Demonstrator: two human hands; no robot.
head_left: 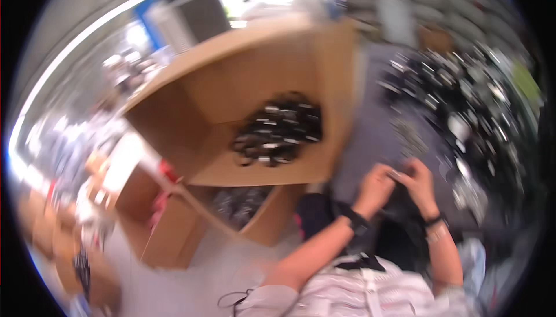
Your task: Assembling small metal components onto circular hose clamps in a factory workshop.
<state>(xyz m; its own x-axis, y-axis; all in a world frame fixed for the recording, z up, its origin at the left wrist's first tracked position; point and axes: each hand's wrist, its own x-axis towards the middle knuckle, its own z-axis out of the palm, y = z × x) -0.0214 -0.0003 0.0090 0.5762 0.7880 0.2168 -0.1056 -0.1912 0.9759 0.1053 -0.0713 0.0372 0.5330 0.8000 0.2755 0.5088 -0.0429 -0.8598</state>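
Note:
My left hand [375,188] and my right hand [419,182] meet over the near part of a grey-covered table [368,123]. The fingers of both are closed and their tips come together at a small spot between them. Whatever they pinch is too small and blurred to name. Just beyond the fingertips lies a thin heap of small greyish pieces [408,134]. To the right spreads a large pile of black and shiny silvery items [463,97], its kind smeared by motion. A clear plastic bag or wrap [468,198] lies near my right forearm.
Left of the table stands a big open cardboard box [243,56] with a bundle of black looped items [284,126] inside. Smaller open boxes [179,230] sit below it on the pale floor [220,276]. Stacked sacks [457,4] line the back right.

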